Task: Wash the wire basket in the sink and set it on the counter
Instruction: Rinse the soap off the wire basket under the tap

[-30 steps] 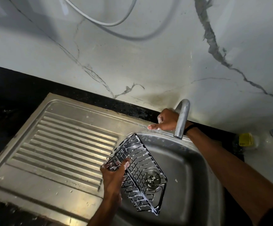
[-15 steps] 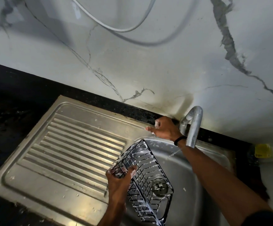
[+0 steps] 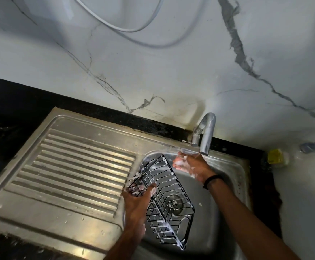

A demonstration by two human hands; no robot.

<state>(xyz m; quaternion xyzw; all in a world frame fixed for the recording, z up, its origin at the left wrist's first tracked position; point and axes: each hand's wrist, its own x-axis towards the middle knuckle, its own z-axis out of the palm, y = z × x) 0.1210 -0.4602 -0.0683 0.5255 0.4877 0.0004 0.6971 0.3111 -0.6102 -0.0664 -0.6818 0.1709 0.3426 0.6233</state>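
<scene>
Over the steel sink (image 3: pixel 233 171), my left hand (image 3: pixel 136 201) grips the soapy wire basket (image 3: pixel 164 201); my right hand (image 3: pixel 190 166), maybe loosely open, sits under the tap (image 3: pixel 206 134).

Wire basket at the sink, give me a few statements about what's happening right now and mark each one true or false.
1. The left hand holds the wire basket over the sink basin. True.
2. The basket rests on the ribbed drainboard. False: it is held over the basin, to the right of the drainboard.
3. The right hand is under the faucet spout, soapy. True.
4. Both hands grip the basket. False: only the left hand's fingers hold it; the right hand is apart from it.
5. The basket has soap suds on its wires. True.
6. The right wrist is bare. False: it wears a dark band.
</scene>
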